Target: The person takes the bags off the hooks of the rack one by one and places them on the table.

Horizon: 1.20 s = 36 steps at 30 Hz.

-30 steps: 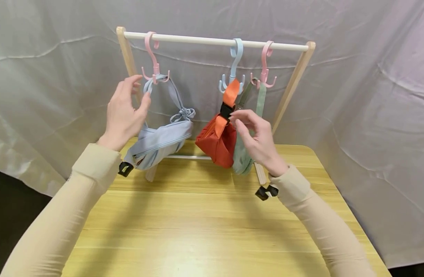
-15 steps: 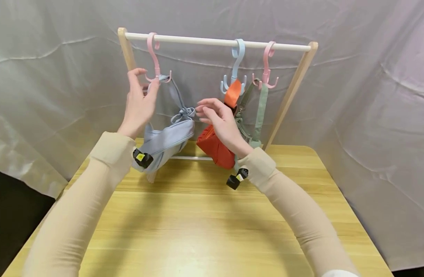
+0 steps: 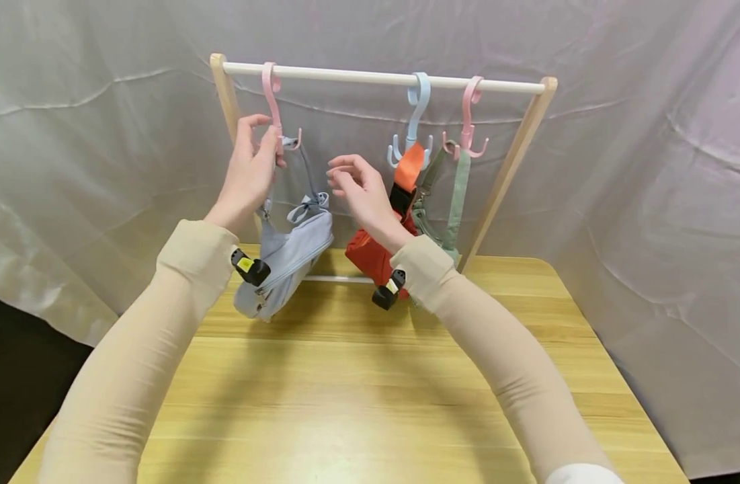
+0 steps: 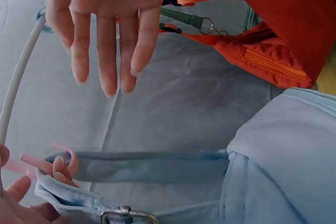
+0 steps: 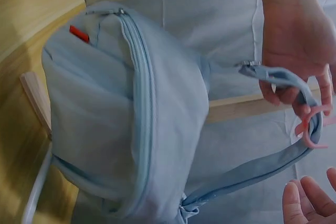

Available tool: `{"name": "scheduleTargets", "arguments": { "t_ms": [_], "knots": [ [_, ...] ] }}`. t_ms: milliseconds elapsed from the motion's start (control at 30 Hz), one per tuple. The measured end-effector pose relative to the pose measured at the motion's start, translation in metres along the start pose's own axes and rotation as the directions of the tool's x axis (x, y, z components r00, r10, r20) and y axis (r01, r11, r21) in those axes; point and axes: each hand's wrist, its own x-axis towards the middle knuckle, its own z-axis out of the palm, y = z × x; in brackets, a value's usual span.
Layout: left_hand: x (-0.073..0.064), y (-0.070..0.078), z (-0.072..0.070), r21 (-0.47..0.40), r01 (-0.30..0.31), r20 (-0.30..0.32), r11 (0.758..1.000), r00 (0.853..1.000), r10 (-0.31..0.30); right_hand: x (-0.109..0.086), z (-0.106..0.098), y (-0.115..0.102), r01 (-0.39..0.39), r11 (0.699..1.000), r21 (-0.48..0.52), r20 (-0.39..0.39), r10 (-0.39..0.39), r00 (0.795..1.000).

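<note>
A light blue bag (image 3: 300,249) hangs tilted by its strap (image 5: 247,177) from the left pink hook (image 3: 270,97). At that hook my left hand (image 3: 249,168) pinches the strap near the prongs, its fingertips showing inside the loop in the left wrist view. The strap's metal buckle (image 4: 128,216) lies just beside these fingers. My right hand (image 3: 366,198) hovers between the blue bag and a red bag (image 3: 365,254), holding nothing. Its fingers (image 4: 107,51) look loose and nearly straight in the left wrist view. The right sleeve partly covers the red bag in the head view.
A white rail (image 3: 345,76) on wooden legs (image 3: 509,168) carries the hooks. The red bag hangs by an orange strap (image 3: 408,165) on a light blue hook (image 3: 419,111). A green bag strap (image 3: 459,195) hangs on another pink hook (image 3: 468,114). Below is a wooden table (image 3: 357,376).
My left hand has moved right onto the strap at the left hook. My right hand has moved left, away from the red bag's buckle. The blue bag now tilts more steeply.
</note>
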Motion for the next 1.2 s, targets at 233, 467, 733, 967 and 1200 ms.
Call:
{"name": "scheduleTargets", "arguments": {
  "t_ms": [233,467,733,967,1200],
  "knots": [
    [0.004,0.002,-0.006,-0.080,0.034,0.016,0.996,0.999,-0.033,0.025,0.004,-0.002,0.012,0.998,-0.057,-0.036,-0.014,0.999],
    [0.007,0.002,-0.011,-0.166,0.075,0.100,0.983,0.993,-0.059,0.048,0.012,-0.003,-0.084,0.996,-0.011,0.030,0.084,0.996],
    [0.012,0.003,-0.008,-0.268,0.118,0.222,0.956,0.973,-0.058,0.059,0.015,-0.002,-0.265,0.964,0.036,0.182,0.255,0.950],
    [0.011,-0.001,-0.006,-0.361,0.163,0.263,0.918,0.962,-0.068,0.060,0.017,0.004,-0.355,0.908,0.223,0.287,0.287,0.914],
    [0.010,-0.001,-0.009,-0.340,0.180,0.249,0.923,0.964,-0.096,0.058,0.016,0.001,-0.405,0.849,0.339,0.312,0.305,0.900]
  ]
}}
